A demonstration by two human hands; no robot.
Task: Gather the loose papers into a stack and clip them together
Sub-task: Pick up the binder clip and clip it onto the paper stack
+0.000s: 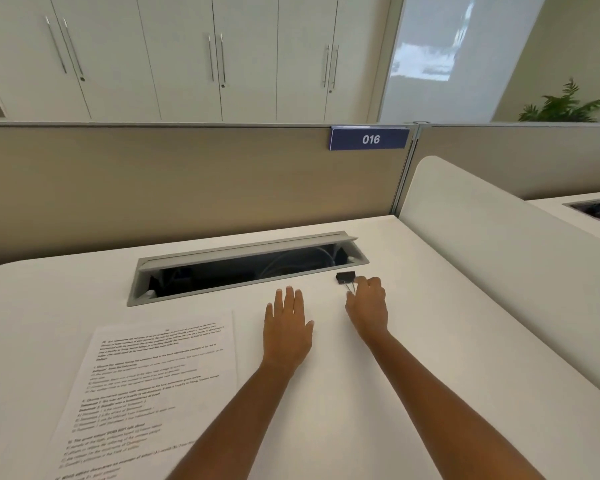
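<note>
White desk (430,341), open grey cable tray (246,268) in it, beige partition (153,185) behind, blue 016 sign (370,139), white cabinets (187,57), plant (565,105)

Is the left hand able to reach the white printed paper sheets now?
Probably yes: the left hand is open and empty, and the white printed paper sheets lie close to its left on the white desk, with nothing between.

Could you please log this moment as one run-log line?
left hand flat on desk | right hand pinching binder clip handles | papers unclipped, lying left
</note>
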